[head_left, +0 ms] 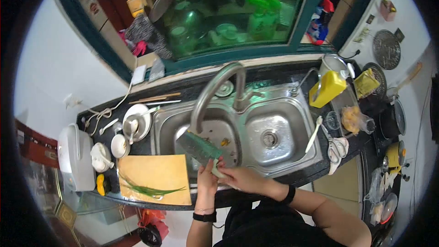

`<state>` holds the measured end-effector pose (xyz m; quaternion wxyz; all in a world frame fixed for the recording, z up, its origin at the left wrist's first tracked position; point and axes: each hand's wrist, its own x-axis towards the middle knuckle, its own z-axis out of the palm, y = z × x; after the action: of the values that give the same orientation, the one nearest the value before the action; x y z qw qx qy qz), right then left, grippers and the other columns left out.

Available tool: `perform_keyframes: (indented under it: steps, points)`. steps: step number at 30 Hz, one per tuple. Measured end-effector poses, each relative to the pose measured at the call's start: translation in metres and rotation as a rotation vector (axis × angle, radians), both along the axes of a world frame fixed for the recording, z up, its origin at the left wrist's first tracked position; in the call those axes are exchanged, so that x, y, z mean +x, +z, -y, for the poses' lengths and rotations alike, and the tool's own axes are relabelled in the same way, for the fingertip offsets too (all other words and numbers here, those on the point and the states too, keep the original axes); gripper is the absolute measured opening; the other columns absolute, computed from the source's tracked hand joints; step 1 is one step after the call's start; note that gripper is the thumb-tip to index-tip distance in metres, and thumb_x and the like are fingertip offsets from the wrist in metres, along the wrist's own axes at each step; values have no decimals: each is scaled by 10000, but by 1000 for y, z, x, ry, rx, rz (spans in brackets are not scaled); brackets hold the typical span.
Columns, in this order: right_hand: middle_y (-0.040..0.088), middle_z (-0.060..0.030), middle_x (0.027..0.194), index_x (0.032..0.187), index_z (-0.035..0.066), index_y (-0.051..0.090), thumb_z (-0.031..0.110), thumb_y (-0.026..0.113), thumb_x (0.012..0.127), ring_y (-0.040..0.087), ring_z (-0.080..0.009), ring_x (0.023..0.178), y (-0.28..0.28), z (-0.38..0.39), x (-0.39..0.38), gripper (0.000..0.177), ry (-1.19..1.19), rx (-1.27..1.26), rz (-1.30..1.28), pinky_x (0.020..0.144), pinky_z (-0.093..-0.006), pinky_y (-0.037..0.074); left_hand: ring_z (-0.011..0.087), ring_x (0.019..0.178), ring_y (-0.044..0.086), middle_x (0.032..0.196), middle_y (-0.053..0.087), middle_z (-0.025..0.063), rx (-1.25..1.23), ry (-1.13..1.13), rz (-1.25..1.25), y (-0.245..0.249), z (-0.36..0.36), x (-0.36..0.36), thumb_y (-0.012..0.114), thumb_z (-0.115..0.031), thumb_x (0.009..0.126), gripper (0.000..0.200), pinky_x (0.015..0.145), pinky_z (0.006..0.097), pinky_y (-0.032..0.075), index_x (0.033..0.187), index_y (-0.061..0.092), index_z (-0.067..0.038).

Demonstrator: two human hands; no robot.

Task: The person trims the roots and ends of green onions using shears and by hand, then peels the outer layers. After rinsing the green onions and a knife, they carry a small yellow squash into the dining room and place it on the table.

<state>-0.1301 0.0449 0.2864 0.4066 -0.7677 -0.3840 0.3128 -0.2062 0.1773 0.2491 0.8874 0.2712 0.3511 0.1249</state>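
Over the front of the left sink basin (167, 126), a cleaver (199, 148) is held with its broad blade pointing away and to the left, under the faucet. My right hand (244, 179) is closed around its pale handle. Beside it, my left hand (208, 179) grips the base of the blade near the handle; its fingers are partly hidden. Left of my hands lies a wooden cutting board (153, 169) with several green onions (153, 191) near its front edge. Small yellowish scraps (225, 142) sit on the basin floor.
A tall curved faucet (211, 87) arches over the left basin. The right basin (274, 144) adjoins it. Bowls (120, 146) and a white container (77, 158) stand at left. A yellow jug (328, 89), scissors (337, 148) and a peeler-like white-handled tool (314, 134) are at right.
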Motion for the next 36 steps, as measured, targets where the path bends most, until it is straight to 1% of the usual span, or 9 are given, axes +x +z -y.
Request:
perform_keyframes:
  steps: [1, 2, 3, 5, 10, 15, 21, 28, 36]
  points:
    - [575, -116, 888, 1069, 73, 520, 149, 538, 790, 580, -229, 798, -8, 5, 25, 290, 70, 57, -196, 639, -330, 458, 217, 669, 585, 925, 579, 225, -58, 11, -22, 9, 3, 5, 445, -115, 876, 215, 568, 280, 492, 1036, 408, 24]
    - [580, -65, 762, 960, 44, 554, 180, 505, 826, 565, -143, 720, -28, 9, 54, 198, -162, 365, -370, 638, -287, 445, 217, 669, 585, 925, 579, 225, -57, 3, -15, 9, 2, 8, 445, -115, 876, 215, 568, 280, 492, 1036, 408, 24]
    - [567, -33, 682, 926, 17, 544, 197, 471, 849, 545, -109, 652, -12, 17, 92, 209, -382, 237, 18, 607, -269, 445, 202, 634, 570, 923, 579, 233, -98, -24, -43, 10, -1, 8, 441, -125, 879, 190, 526, 263, 478, 1008, 410, 12]
    - [581, -188, 655, 978, -41, 540, 215, 533, 811, 570, -261, 558, -28, 14, 164, 306, -806, 156, 123, 529, -347, 446, 161, 535, 514, 907, 583, 248, -152, -6, -107, 20, 2, 14, 427, -158, 889, 132, 433, 220, 435, 923, 410, -31]
    - [569, -189, 609, 941, -54, 555, 191, 518, 826, 579, -246, 521, -27, -9, 213, 274, -588, 123, 248, 495, -342, 447, 125, 459, 458, 875, 588, 216, -3, -14, -163, 7, -9, 21, 369, -240, 912, 213, 396, 205, 400, 936, 402, -31]
    - [545, -82, 576, 934, -24, 567, 155, 495, 849, 524, -143, 465, -32, -4, 227, 211, -599, 144, 143, 441, -272, 432, 109, 386, 436, 762, 602, 187, 156, -50, -192, 3, -15, 22, 302, -300, 927, 296, 342, 197, 378, 962, 421, -31]
    - [557, -123, 629, 973, -24, 554, 196, 538, 825, 548, -193, 517, -35, 6, 221, 265, -624, 256, 37, 472, -313, 432, 109, 368, 432, 727, 605, 173, 178, -70, -240, -7, -16, 15, 304, -298, 926, 283, 324, 192, 363, 929, 424, -43]
    - [591, -165, 779, 883, 19, 552, 241, 628, 732, 569, -338, 737, -45, 134, 166, 279, -759, -278, 462, 647, -386, 443, 114, 363, 441, 716, 610, 202, 165, -187, -278, 2, -6, 0, 375, -295, 910, 271, 321, 199, 347, 836, 429, -40]
    - [586, -156, 702, 831, -14, 533, 24, 521, 770, 596, -254, 644, -72, 214, 157, 73, -837, -119, 386, 594, -313, 452, 98, 335, 423, 697, 612, 187, 174, -230, -341, 16, 4, -26, 406, -273, 902, 260, 300, 187, 332, 898, 502, -32]
